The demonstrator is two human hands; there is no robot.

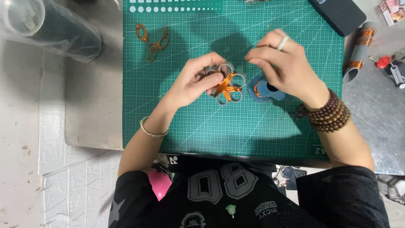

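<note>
My left hand (196,81) grips a small grey ring-lobed frame (228,84) wound with copper wire in a star pattern, holding it just above the green cutting mat (181,114). My right hand (284,65) hovers beside it with fingers pinched together, apparently on a thin copper strand too fine to see clearly. A blue-grey lobed piece (263,90) with a copper coil lies on the mat beneath my right hand.
Two loose copper wire loops (152,39) lie at the mat's upper left. A clear plastic-wrapped dark roll (50,27) sits far left. A black block (337,14), a grey tube with copper windings (358,52) and a red-handled tool (386,62) are on the right.
</note>
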